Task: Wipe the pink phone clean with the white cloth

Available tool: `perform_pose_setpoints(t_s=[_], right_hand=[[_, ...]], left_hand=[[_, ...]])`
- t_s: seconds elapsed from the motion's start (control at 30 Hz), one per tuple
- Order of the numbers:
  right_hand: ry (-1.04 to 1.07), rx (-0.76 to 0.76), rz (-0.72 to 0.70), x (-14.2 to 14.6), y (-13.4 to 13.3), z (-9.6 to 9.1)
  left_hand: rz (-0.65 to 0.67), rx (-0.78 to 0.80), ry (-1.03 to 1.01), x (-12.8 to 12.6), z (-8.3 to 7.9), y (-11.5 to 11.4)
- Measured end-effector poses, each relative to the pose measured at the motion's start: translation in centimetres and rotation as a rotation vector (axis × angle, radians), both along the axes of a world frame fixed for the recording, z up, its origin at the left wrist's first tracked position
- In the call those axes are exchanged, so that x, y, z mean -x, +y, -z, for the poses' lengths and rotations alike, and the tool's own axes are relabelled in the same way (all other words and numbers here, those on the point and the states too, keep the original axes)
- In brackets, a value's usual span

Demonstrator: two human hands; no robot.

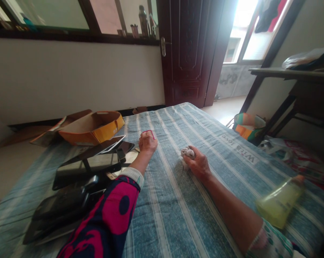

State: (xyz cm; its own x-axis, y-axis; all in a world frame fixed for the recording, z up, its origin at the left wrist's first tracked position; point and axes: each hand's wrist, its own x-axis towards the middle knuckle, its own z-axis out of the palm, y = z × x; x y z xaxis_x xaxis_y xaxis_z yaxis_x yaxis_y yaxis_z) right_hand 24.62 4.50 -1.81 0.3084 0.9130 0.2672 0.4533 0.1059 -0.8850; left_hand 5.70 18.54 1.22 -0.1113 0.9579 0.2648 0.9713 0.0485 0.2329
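Over the middle of the bed, my left hand (148, 142) is closed on a small flat thing with a pink edge (152, 134). My fingers cover most of it, so its kind cannot be made out. To the right, my right hand (201, 164) grips a crumpled greyish-white cloth (188, 152) just above the striped bedcover (167, 200). Left of my left forearm lies a pile of dark flat devices (88, 168) with glossy screens, some resembling tablets. A black object with a rounded handle-like part (67, 200) rests on the nearer side of that pile.
An open orange-yellow cardboard box (93, 130) stands at the bed's far left edge. A clear bottle of yellowish liquid (280, 202) lies near my right forearm. Beyond the bed are a dark red door (188, 53), a desk (290, 73) and a colourful bag (249, 125).
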Motion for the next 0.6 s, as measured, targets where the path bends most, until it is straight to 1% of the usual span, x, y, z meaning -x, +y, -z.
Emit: perform_pose_setpoints(t_s=[0.23,0.33,0.5,0.6], right_hand=[[-0.031,-0.005,0.010,0.6,-0.5,-0.3],[-0.079,-0.009,-0.002,0.9,-0.7,-0.4],[-0.116,0.010,-0.010,1.0,-0.9,-0.7],[-0.123,0.032,-0.017,0.9,-1.0,-0.7]], left_hand=[[-0.002,0.010,0.011,0.3,-0.1,0.5],[-0.009,0.014,0.017,0.3,-0.1,0.2],[0.003,-0.002,0.036,-0.3,-0.4,-1.7],[0.082,-0.027,0.054,-0.9,-0.5,-3.4]])
